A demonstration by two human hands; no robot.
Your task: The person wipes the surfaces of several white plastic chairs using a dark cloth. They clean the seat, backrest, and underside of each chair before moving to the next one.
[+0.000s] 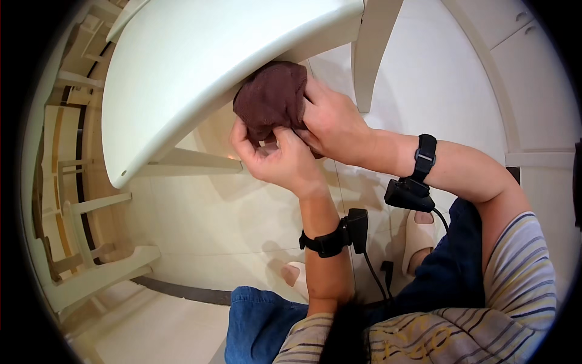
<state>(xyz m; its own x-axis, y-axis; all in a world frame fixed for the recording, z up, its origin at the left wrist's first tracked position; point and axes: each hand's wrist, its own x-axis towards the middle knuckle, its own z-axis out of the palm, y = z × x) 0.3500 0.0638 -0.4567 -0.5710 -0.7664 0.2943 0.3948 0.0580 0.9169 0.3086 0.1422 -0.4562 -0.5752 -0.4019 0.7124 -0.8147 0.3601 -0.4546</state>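
A dark brown cloth [273, 98] is bunched up between my two hands, close to the curved edge of a white tabletop [182, 59]. My left hand [277, 157] pinches the cloth's lower edge with its fingers bent. My right hand [334, 120] grips the cloth's right side, with its fingertips partly hidden behind the fabric. The cloth's top meets the underside of the table edge in the picture; whether it touches cannot be told. Each wrist wears a black strap with a small black device and a cable.
White table legs [370, 59] stand below the top, right and left of my hands. White chairs [100, 268] are at the left, cabinets [536, 77] with handles at the right. My feet in light slippers [416, 241] rest on the tiled floor [213, 227].
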